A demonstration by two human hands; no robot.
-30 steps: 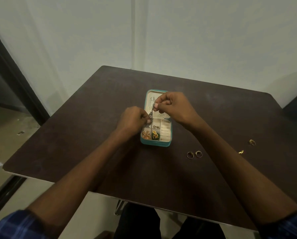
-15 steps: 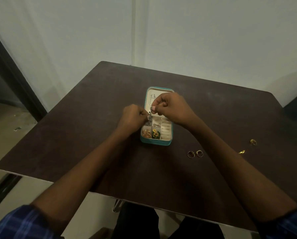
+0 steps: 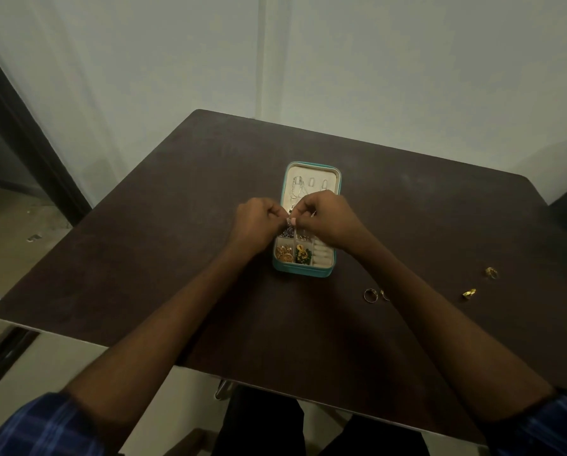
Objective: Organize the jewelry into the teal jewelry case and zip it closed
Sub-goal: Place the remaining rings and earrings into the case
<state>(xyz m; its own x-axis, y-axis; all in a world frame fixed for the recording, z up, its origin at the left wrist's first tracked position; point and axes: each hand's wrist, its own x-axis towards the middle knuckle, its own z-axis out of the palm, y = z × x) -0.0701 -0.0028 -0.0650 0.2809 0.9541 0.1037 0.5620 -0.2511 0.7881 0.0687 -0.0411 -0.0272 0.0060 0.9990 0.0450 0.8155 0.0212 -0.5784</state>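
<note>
The dark bench (image 3: 143, 258) holds the open teal jewelry case (image 3: 303, 269). Above its middle, the left hand (image 3: 259, 222) and right hand (image 3: 328, 218) meet, both pinching a small jewelry piece (image 3: 290, 222). Four rings (image 3: 370, 295) lie on the bench right of the case.

Left hand (image 3: 259, 222): a second ago it sat off the left edge of the open teal zip-around jewelry case (image 3: 308, 273), at its middle; now it has moved in so its fingertips meet the other hand's over the case's centre hinge.
Right hand (image 3: 328, 218): has slid from over the cream lid half toward the case's middle, knuckles now just beside the left hand's.
Small silver-toned jewelry piece (image 3: 290, 222): earlier it hung stretched between the two hands above the case; now it is pinched close between both hands' fingertips, mostly hidden.
Cream lid half of the case (image 3: 311, 182): more of it shows, with thin silver chains (image 3: 297, 189) visible.
</note>
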